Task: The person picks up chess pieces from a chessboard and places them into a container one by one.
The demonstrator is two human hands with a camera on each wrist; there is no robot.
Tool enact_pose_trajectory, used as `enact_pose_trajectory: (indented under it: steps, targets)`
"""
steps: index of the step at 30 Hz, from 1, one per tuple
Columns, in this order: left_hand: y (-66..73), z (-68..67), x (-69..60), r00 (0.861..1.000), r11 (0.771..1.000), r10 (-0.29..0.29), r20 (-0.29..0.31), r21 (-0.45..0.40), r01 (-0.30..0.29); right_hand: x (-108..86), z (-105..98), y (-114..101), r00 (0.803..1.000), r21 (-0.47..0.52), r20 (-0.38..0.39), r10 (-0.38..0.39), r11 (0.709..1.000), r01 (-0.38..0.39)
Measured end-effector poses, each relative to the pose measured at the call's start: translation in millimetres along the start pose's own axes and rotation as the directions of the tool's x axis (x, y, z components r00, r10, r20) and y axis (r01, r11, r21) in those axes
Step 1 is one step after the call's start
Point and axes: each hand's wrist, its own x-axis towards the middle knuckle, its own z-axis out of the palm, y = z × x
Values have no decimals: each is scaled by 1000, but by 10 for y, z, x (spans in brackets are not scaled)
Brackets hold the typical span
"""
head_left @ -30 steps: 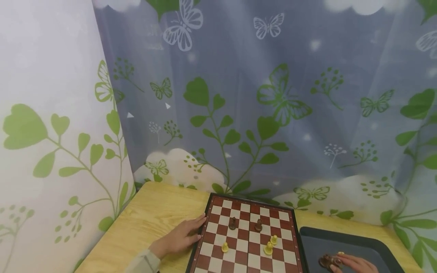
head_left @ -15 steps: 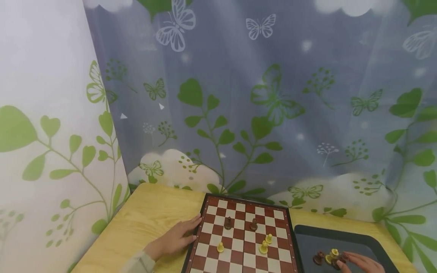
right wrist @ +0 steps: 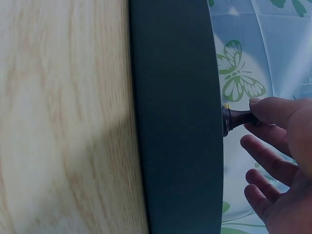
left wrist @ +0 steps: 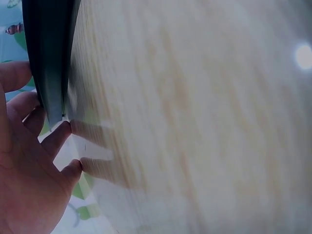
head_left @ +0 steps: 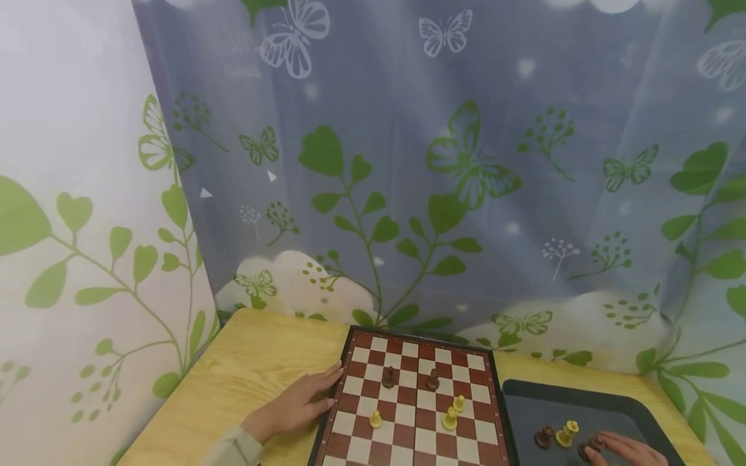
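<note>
My left hand (head_left: 297,406) rests against the left edge of the chessboard (head_left: 406,395), its fingers extended along the black frame. Over the dark tray (head_left: 527,404), my right hand (head_left: 628,448) pinches a dark brown chess piece (head_left: 588,446) between thumb and index finger; the right wrist view shows the piece (right wrist: 239,118) with its base by the tray rim. Beside it in the tray stand a yellow chess piece (head_left: 566,433) and another dark brown piece (head_left: 544,436). On the board are two dark pieces, one a dark chess piece (head_left: 388,377), and three yellow ones, including a yellow pawn (head_left: 375,419).
The board and tray lie side by side on a wooden table (head_left: 274,343). Behind the table hangs a blue cloth (head_left: 396,162) with leaves and butterflies. A pale patterned wall (head_left: 87,194) stands at the left.
My right hand has moved slightly right in the tray with the dark piece, leaving the yellow piece and the other dark piece in plain sight. My left hand stays at the board's edge.
</note>
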Motion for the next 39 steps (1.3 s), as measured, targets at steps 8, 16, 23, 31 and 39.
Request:
enact_pose_trajectory:
  steps: [8, 16, 23, 31, 39]
  targets:
    - [34, -32, -13, 999, 999, -43, 23, -18, 44, -36, 50, -49, 994, 37, 24, 108, 993, -109]
    - [26, -33, 2, 1000, 1000, -3, 14, 7, 3, -47, 12, 67, 977, -33, 184, 104, 994, -100]
    - [13, -18, -37, 1000, 1000, -14, 21, 14, 14, -89, 11, 56, 982, -7, 165, 91, 996, -92]
    - [38, -22, -6, 1000, 1000, -16, 20, 0, 16, -45, -107, -11, 987, 14, 162, 21, 1000, -23]
    - [48, -12, 34, 1000, 1000, -6, 20, -1, 6, 48, -192, -115, 981, 44, 189, -33, 999, 25]
